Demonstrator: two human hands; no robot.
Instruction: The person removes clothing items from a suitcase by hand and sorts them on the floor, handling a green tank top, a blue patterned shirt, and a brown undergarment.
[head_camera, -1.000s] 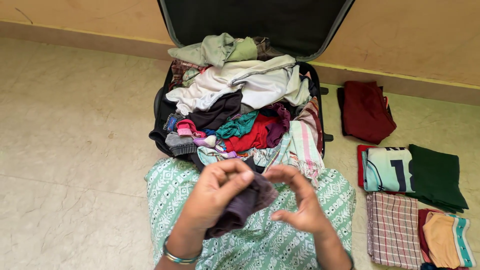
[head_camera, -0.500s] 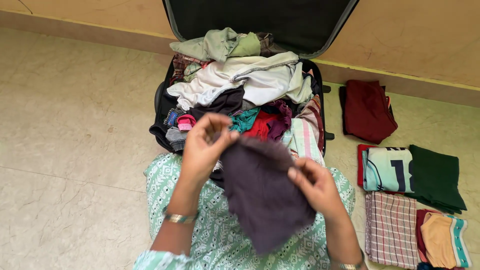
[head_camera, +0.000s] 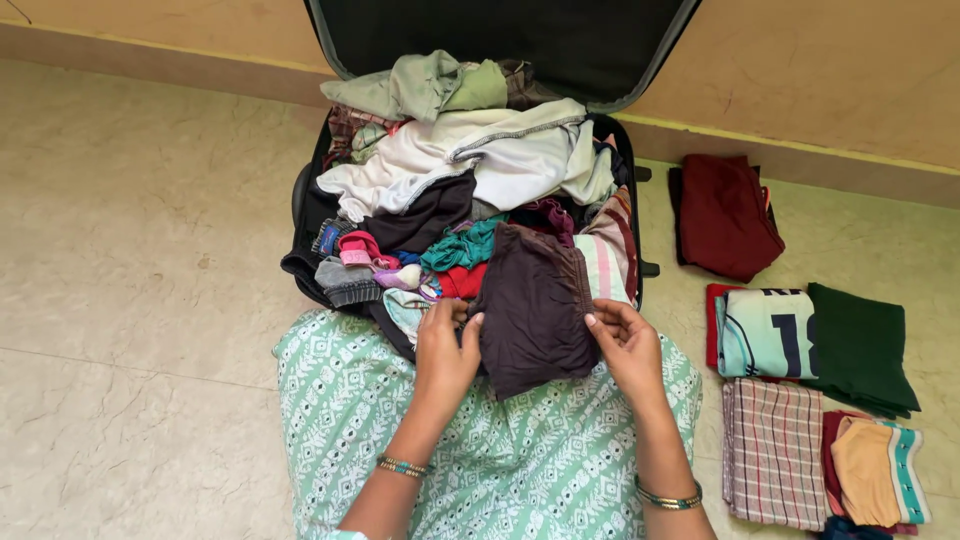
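A dark purple-brown garment (head_camera: 535, 305) lies spread between my lap and the front of the clothes pile. My left hand (head_camera: 445, 350) pinches its left edge, and my right hand (head_camera: 625, 345) pinches its right edge. Behind it an open black suitcase (head_camera: 300, 205) is heaped with mixed clothes, among them a white top (head_camera: 480, 160), a pale green piece (head_camera: 420, 85) and a teal piece (head_camera: 460, 250). My lap is covered by green patterned cloth (head_camera: 520, 450).
On the floor to the right lie folded clothes: a maroon piece (head_camera: 725, 215), a light printed shirt (head_camera: 765, 335), a dark green piece (head_camera: 860, 350), a checked cloth (head_camera: 770, 450) and an orange piece (head_camera: 865, 470). The suitcase lid (head_camera: 500, 40) leans against the wall.
The garment was bunched in my left hand, then held up and opened out. Now it is lowered and spread flat on my lap, each hand at a side edge.
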